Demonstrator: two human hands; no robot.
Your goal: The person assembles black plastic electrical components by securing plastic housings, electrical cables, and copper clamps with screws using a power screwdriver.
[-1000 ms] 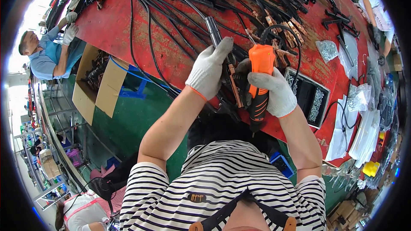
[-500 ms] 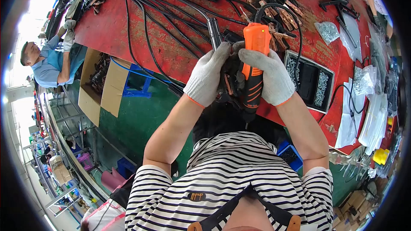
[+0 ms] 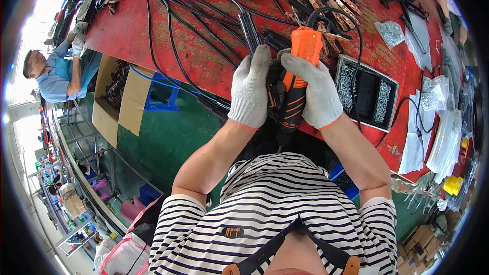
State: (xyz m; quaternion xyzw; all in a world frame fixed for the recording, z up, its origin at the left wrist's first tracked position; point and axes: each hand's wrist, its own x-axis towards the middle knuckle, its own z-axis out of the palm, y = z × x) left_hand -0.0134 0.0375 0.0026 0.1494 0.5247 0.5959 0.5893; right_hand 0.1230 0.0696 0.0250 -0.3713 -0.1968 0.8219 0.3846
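Both of my hands wear whitish knitted gloves and meet in front of my chest at the table's near edge. My left hand [image 3: 250, 89] is closed around a black tubular cable handle [image 3: 248, 29], whose cable runs up and away to the far left. In my right hand [image 3: 320, 90] is an orange and black electric screwdriver [image 3: 305, 46], its bit pointing back toward my shirt and its cord looping off the far end. Between the gloves, dark parts lie against the screwdriver's body; their shape is mostly hidden.
On the red table [image 3: 204, 71] lie many black cables [image 3: 168, 15] and copper clamp pieces [image 3: 336, 15]. At right stand a divided screw tray [image 3: 364, 97] and a bag of screws [image 3: 389, 34]. A cardboard box [image 3: 109, 97] sits left. Co-workers are at far left and upper right.
The screwdriver's bit end has swung a little to the left, and my right hand has shifted left with it. My left hand has turned more upright around the handle.
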